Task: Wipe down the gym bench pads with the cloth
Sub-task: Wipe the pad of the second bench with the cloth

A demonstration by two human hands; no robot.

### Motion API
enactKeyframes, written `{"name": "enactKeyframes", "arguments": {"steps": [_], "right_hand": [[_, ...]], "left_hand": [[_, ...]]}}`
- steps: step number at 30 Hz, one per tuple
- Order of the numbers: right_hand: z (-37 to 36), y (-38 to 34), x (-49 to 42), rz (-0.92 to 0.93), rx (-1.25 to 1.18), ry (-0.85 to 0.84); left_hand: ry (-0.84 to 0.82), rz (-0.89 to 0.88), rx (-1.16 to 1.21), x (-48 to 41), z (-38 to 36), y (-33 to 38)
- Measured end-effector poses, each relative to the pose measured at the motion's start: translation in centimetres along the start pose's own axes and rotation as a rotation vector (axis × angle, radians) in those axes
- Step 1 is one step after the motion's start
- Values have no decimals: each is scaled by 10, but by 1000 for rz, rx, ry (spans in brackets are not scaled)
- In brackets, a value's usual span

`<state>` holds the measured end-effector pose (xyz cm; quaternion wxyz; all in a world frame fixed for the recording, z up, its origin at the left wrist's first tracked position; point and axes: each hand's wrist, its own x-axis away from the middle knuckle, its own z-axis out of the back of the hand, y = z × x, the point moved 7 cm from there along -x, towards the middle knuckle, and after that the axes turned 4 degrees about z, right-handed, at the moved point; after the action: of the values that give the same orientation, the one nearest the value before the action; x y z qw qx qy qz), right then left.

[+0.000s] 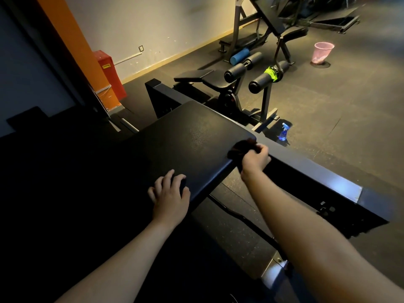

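A: Head view. Where's the cloth?

B: Cloth (240, 148) is dark and bunched up, sitting at the right corner of the pad (185, 138), against its edge. It is hard to tell apart from the black pad.

A: Right hand?

B: Right hand (256, 159) has its fingers curled round the cloth, gripping it, with the knuckles up. The fist sits where the pad corner meets the beam (317, 171).

A: Left hand?

B: Left hand (169, 194) lies on the pad's near edge, fingers spread and a little bent, fingertips on the surface. It holds nothing. The two hands are well apart along that edge.

A: And the pad itself?

B: Wide, black, with a pebbled skin. Its left part is lost in shadow. The beam runs off to the right, dark metal with a pale glare near its far end.

A: Anything on the floor?

B: A blue spray bottle (283, 132) stands upright just beyond the beam. Behind it is a second bench (209, 78) with black rollers (235, 74); a green rag (271, 73) is draped over one roller. Farther back are a blue foam roller (239, 56) and a pink bin (323, 52).

A: The wall side?

B: A red box (109, 73) stands beside an orange column (72, 40).
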<state>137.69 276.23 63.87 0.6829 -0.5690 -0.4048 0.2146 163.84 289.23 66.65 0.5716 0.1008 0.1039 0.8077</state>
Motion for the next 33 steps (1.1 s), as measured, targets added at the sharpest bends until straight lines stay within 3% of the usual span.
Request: {"name": "enactKeyframes", "arguments": {"steps": [4,7,10,15,21,33], "right_hand": [[-18,-9,-52,-87,-172,-71],[-36,1,-59,-104,-137,-187],[-35,-1,-48,-34,-114,-116],[-25,12,-34,-73,-122,39],[-25,54,15,-262,-37,1],[-30,81,146,-229,263,-219]], "left_hand": [[42,26,-31,-5,-6,2],[73,25,-59,-5,-8,1],[82,29,-80,-5,-9,3],[88,26,-79,-5,-8,2],[52,19,-35,-2,-7,2],[-62,-62,-41,45,8,-34]]}}
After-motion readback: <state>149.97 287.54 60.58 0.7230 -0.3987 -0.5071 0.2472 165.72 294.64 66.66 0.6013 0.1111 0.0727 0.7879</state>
